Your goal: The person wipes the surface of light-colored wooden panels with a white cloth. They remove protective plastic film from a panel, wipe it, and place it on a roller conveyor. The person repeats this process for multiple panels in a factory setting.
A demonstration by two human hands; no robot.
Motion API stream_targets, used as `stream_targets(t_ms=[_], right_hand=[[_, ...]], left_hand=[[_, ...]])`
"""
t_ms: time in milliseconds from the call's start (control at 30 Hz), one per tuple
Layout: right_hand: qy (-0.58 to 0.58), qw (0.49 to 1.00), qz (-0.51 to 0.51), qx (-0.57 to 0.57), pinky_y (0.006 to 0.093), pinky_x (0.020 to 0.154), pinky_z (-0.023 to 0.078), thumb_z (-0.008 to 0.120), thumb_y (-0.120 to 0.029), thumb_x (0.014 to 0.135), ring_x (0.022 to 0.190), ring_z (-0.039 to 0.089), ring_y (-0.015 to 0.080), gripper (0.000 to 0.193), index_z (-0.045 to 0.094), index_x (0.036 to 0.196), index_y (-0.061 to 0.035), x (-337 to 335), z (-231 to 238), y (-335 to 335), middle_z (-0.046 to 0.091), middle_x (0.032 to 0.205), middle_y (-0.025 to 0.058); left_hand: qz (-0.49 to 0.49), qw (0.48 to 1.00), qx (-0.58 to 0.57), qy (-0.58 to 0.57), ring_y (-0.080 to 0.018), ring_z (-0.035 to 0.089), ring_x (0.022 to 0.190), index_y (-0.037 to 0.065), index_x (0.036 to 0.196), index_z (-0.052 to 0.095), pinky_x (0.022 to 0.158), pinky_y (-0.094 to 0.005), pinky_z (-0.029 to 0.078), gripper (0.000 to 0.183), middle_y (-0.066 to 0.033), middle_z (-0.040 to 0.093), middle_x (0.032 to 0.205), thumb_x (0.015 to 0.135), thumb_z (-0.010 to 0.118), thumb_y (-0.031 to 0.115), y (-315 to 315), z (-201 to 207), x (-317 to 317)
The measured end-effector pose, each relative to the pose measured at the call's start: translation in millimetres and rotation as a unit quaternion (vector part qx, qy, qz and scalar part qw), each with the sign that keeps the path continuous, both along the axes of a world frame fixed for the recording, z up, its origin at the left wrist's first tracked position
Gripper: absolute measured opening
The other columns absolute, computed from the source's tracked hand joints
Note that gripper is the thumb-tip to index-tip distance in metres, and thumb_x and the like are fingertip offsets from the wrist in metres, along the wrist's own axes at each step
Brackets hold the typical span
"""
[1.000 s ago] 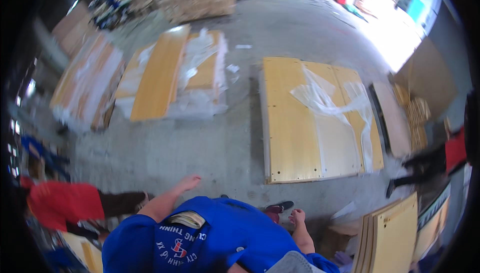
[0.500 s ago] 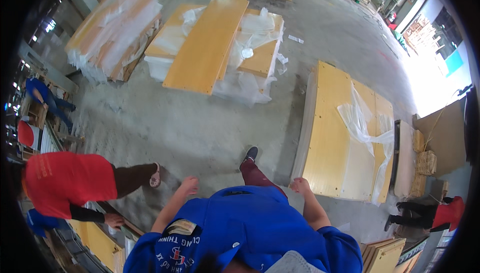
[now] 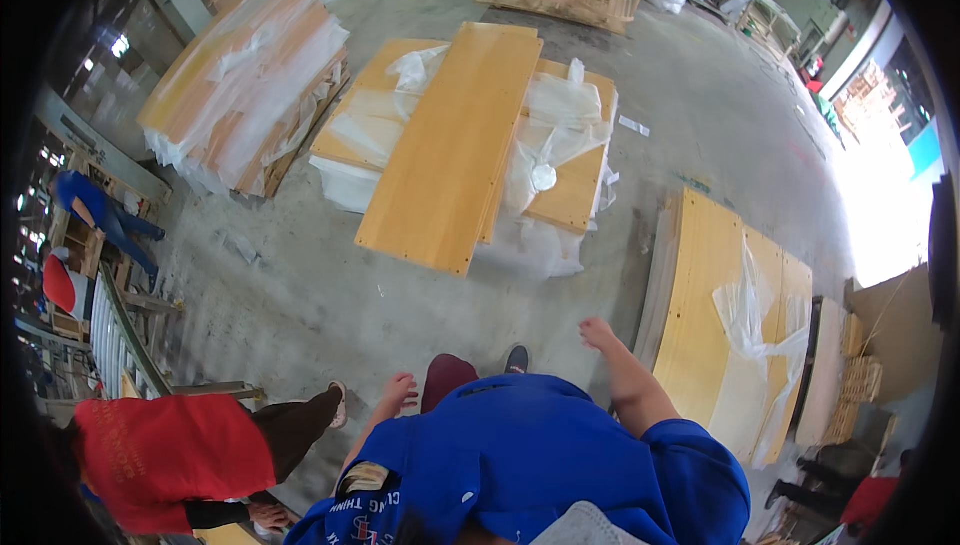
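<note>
Left hand (image 3: 403,390) is hanging empty, grip loosely spread; can't tell for right hand (image 3: 595,333). Upper-centre board (image 3: 450,145) is jutting out, risking sliding if bumped.

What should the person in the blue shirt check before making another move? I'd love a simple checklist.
1. Left hand free: ok, no object shows in it.
2. Right hand free: ok, no object shows in it either.
3. Long yellow panel lined up with the middle stack: not ok, it lies askew across the top, its near end overhanging.
4. Loose plastic film tidy on the right-hand stack: not ok, it is crumpled across the top boards.
5. Red-shirted co-worker watching: cannot tell, their gaze does not show.
6. Long panel steady underneath: cannot tell, its support is mostly hidden.
</note>
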State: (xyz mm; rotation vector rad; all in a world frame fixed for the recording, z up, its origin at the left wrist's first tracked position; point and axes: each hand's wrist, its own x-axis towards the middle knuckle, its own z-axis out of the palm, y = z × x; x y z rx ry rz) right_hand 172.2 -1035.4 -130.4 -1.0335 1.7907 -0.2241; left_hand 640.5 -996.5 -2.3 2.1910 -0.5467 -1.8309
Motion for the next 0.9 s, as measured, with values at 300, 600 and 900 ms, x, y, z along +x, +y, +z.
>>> stream_targets(t_ms=[300, 600, 900], right_hand=[[-0.054, 0.990, 0.070, -0.109, 0.0306, 0.059, 0.050, 0.055, -0.017, 0.083, 0.068, 0.065, 0.0180, 0.030, 0.061, 0.108, -0.0016, 96.7, 63.6, -230.8, 0.066, 0.086, 0.0105], [0.017, 0.998, 0.053, 0.039, 0.0293, 0.056, 0.050, 0.056, -0.018, 0.081, 0.061, 0.065, 0.0166, 0.028, 0.063, 0.103, -0.0008, 50.4, 14.1, -271.8, 0.066, 0.079, 0.0114], [0.092, 0.994, -0.044, -0.032, 0.0282, 0.057, 0.050, 0.058, -0.014, 0.079, 0.068, 0.064, 0.0151, 0.035, 0.059, 0.112, -0.0025, -26.5, -82.8, -383.5, 0.064, 0.083, 0.0081]], left_hand=[[0.058, 0.996, -0.007, 0.074, -0.0241, 0.058, 0.085, 0.012, 0.116, 0.047, 0.066, -0.0432, 0.051, 0.034, -0.0071, 0.054, 0.104, 0.090, 0.050, 0.034, -129.1, -33.0, 44.6], [0.076, 0.989, 0.112, 0.067, -0.0282, 0.052, 0.092, 0.014, 0.122, 0.041, 0.075, -0.0541, 0.048, 0.042, -0.0101, 0.050, 0.111, 0.090, 0.048, 0.039, -254.3, -84.0, 28.0], [0.363, 0.919, 0.151, 0.012, -0.0393, 0.032, 0.128, 0.021, 0.142, 0.021, 0.091, -0.0642, 0.034, 0.065, -0.0144, 0.030, 0.142, 0.090, 0.035, 0.057, -321.5, -178.2, -41.5]])
